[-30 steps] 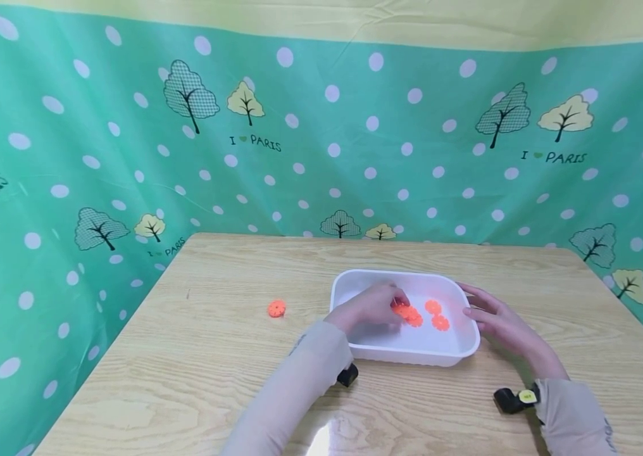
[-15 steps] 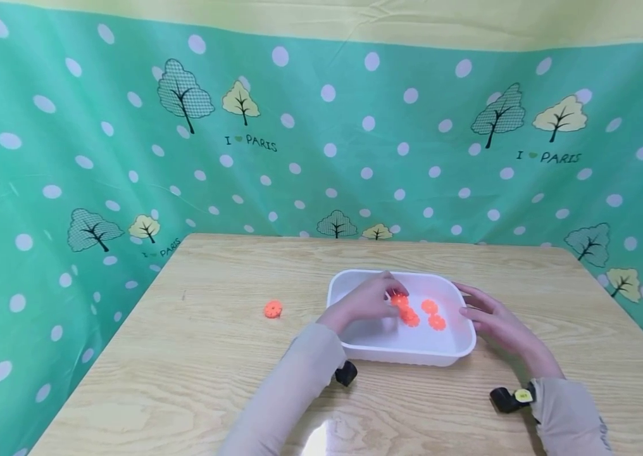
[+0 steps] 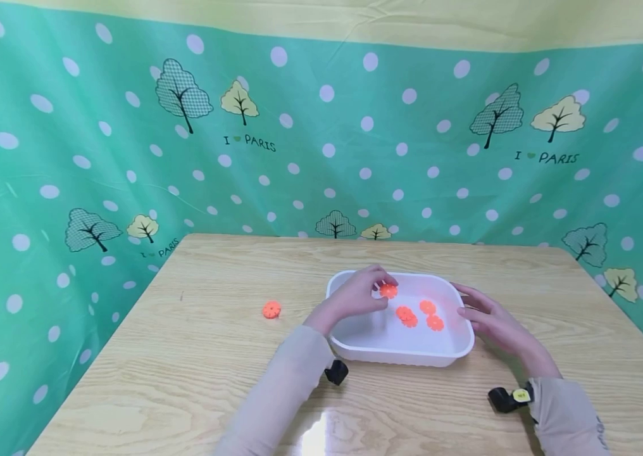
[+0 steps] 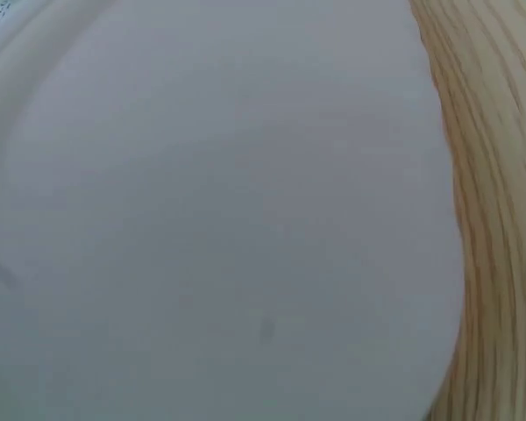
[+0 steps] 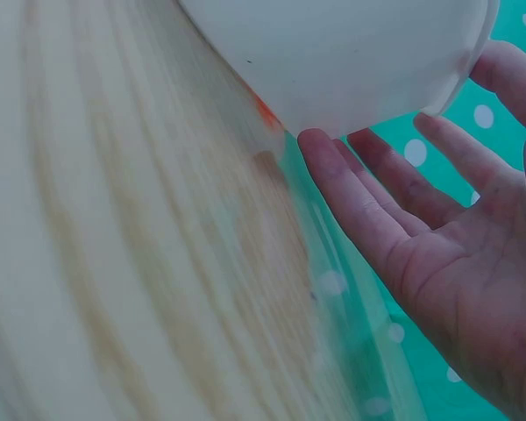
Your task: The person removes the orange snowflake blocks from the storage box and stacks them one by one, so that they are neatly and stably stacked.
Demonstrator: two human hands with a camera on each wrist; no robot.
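Note:
In the head view a white plastic box (image 3: 407, 356) stands on the wooden table. My left hand (image 3: 358, 294) reaches over its left part and pinches an orange notched disc (image 3: 388, 291) between thumb and fingers. On the box floor lie two overlapping orange discs (image 3: 405, 315) and two touching discs (image 3: 431, 315). My right hand (image 3: 495, 320) holds the right end, its thumb over the rim and fingers along the outer wall. The right wrist view shows those fingers (image 5: 355, 189) against the outside of the box. The box's wall (image 4: 228, 193) fills the left wrist view.
Another orange disc (image 3: 271, 310) lies on the table (image 3: 185, 354) left of the box. A green dotted cloth (image 3: 276, 164) hangs behind and to the left of the table. Black wrist cameras (image 3: 337, 372) sit at both sleeves.
My left hand has moved left and up, drawing one orange disc from the cluster toward the box's far left. My right hand stays at the box's right end.

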